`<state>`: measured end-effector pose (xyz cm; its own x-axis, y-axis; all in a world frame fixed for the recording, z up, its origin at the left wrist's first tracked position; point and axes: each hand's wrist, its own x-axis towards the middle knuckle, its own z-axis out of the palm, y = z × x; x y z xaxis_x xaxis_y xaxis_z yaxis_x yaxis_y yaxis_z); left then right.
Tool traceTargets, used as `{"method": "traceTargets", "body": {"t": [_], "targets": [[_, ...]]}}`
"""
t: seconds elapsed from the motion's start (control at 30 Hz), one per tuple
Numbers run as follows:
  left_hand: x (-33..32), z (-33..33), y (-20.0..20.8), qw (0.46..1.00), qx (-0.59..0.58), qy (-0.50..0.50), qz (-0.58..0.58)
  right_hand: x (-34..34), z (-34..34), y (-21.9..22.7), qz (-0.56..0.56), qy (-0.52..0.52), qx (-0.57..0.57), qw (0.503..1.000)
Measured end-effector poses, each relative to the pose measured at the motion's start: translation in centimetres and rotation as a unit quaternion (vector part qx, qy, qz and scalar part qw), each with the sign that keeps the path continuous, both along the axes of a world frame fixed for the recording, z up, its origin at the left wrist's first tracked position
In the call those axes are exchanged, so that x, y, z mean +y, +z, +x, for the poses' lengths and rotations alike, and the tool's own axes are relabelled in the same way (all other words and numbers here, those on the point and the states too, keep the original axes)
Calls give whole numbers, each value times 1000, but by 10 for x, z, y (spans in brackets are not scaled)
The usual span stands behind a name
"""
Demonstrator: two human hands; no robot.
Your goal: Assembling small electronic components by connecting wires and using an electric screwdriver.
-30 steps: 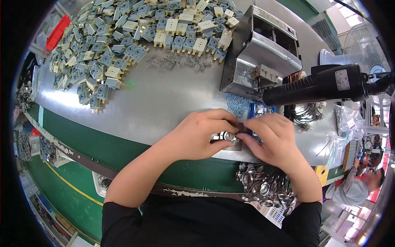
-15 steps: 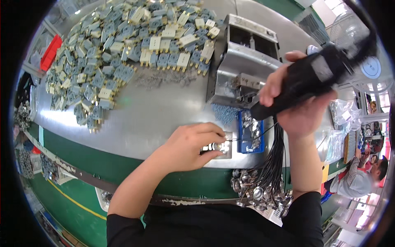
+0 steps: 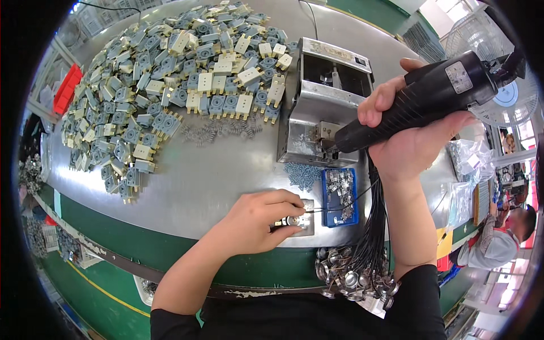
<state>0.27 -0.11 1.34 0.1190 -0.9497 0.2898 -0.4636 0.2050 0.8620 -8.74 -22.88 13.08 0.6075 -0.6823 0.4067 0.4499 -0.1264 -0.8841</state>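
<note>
In my right hand (image 3: 411,144) is a black electric screwdriver (image 3: 408,107), its fingers wrapped round the body. The tool lies tilted, its narrow end at the front outlet of a grey metal screw feeder (image 3: 323,96). My left hand (image 3: 258,221) pinches a small shiny metal part (image 3: 292,221) between thumb and fingers, low over a small metal plate (image 3: 308,222) near the table's front edge. A thin black wire (image 3: 334,209) runs from that part rightward, over a blue tray (image 3: 356,212) of small metal pieces. The fingers partly hide the part.
A big heap of grey and cream plug-like blocks (image 3: 204,79) covers the back left, with springs (image 3: 221,130) before it. Blue screws (image 3: 303,174) lie by the feeder. Black cables (image 3: 371,226) with round metal ends hang over the front edge. A co-worker (image 3: 498,243) is at far right.
My right hand has brought the screwdriver's narrow end left to the feeder's outlet. My left hand stays at the plate with the metal part. The whole view has shifted a little.
</note>
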Motion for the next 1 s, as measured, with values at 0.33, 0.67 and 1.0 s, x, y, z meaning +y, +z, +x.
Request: {"method": "traceTargets", "body": {"t": [0.33, 0.67, 1.0], "targets": [[2, -1, 2, 1000, 1, -1, 3, 4, 1, -2, 5, -1, 11, 1000], [5, -4, 0, 1000, 0, 15, -3, 51, -35, 3, 24, 157, 82, 984], [4, -1, -7, 1000, -2, 7, -8, 81, -46, -9, 68, 199, 25, 977]]}}
